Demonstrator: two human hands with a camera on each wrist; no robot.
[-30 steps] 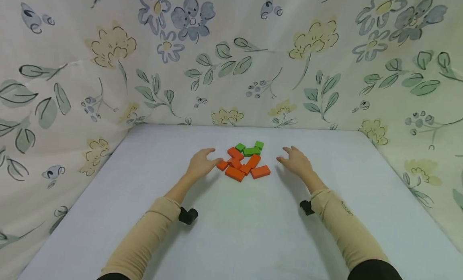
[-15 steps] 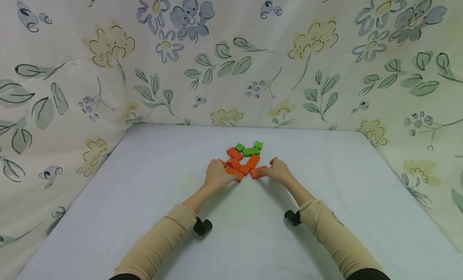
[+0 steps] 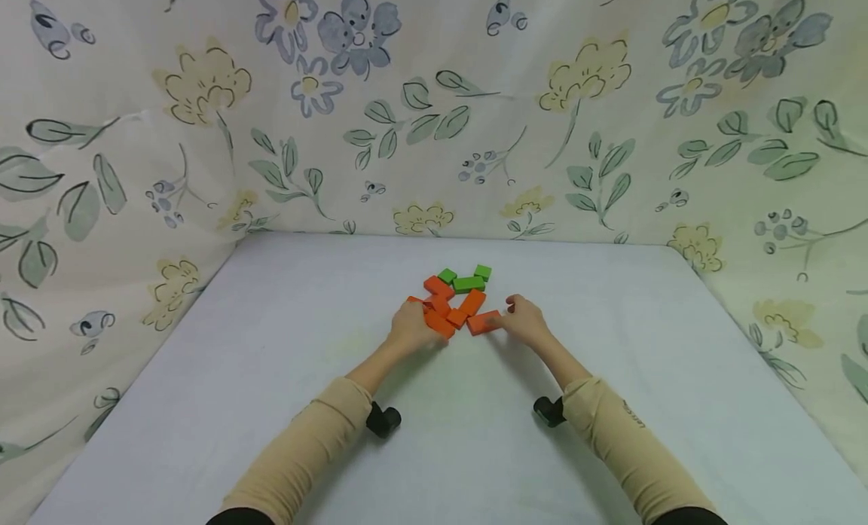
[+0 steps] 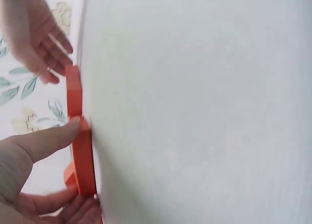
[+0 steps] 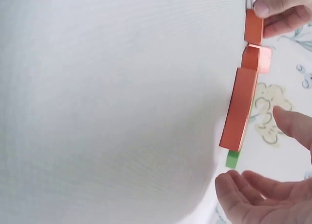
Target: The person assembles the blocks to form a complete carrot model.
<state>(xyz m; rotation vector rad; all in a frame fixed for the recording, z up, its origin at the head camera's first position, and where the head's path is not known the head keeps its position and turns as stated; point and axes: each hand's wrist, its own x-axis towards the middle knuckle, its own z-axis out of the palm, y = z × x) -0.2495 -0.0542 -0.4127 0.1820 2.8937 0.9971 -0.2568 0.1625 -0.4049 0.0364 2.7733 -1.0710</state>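
Note:
My left hand (image 3: 411,328) is at the near left of a loose cluster of orange and green blocks. In the left wrist view its thumb and fingers pinch a rectangular orange block (image 4: 84,160) by its two ends. At the near right of the cluster, my right hand (image 3: 527,322) hovers about another orange rectangular block (image 5: 239,109). Its thumb and fingers stand apart on either side of that block, with a gap showing in the right wrist view. Between these two lies a small orange block (image 3: 456,318), with a longer orange block (image 3: 472,303) behind it.
Behind the orange blocks lie a long green block (image 3: 469,285) and two small green blocks, one (image 3: 447,276) on the left and one (image 3: 483,272) on the right. A white table (image 3: 475,434) carries everything. A flowered curtain (image 3: 434,186) rises at its far edge.
Both hands have come inward and nearer to the front blocks. The left hand has taken hold of the near left orange block. The right hand has moved beside the near right one.

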